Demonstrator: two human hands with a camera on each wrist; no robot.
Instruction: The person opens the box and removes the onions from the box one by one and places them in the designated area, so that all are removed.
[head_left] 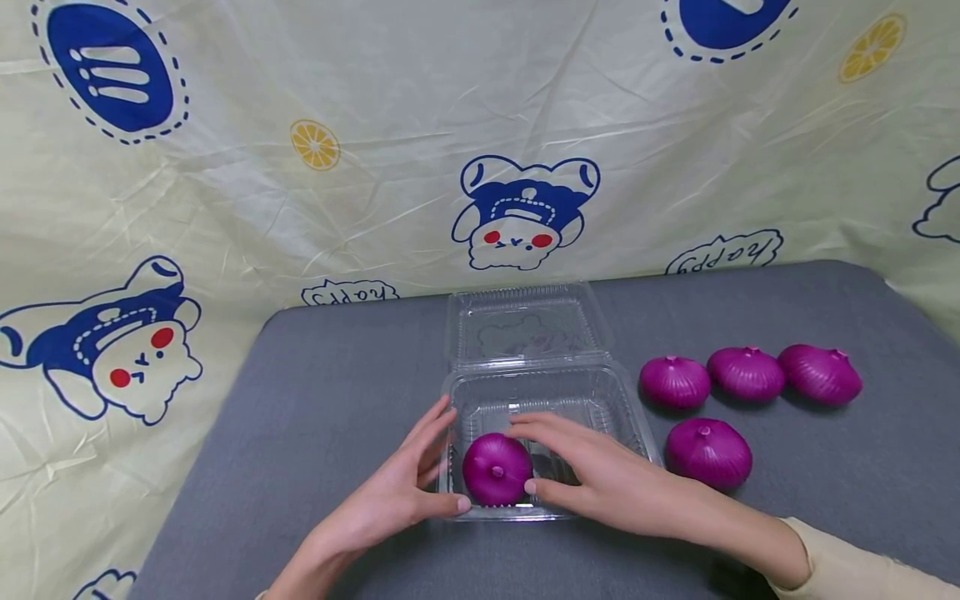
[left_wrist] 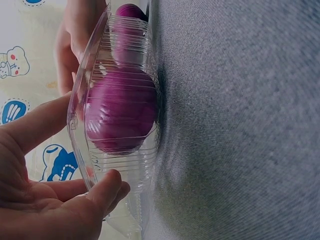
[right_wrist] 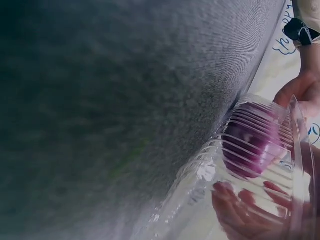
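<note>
A purple onion sits in the front left part of a clear plastic container, whose hinged lid lies back behind it. My left hand is at the container's left side, thumb by the front corner and fingers along the outer wall. In the left wrist view, the onion shows through the ribbed wall. My right hand reaches in over the right side, thumb beside the onion and fingers extended near its far right edge. Through the plastic, the right wrist view shows the right hand's fingers inside, apart from the onion.
Right of the container, three onions stand in a row, the middle one between its neighbours. Another onion lies nearer, behind the right forearm. A grey cloth covers the table; a printed sheet hangs behind.
</note>
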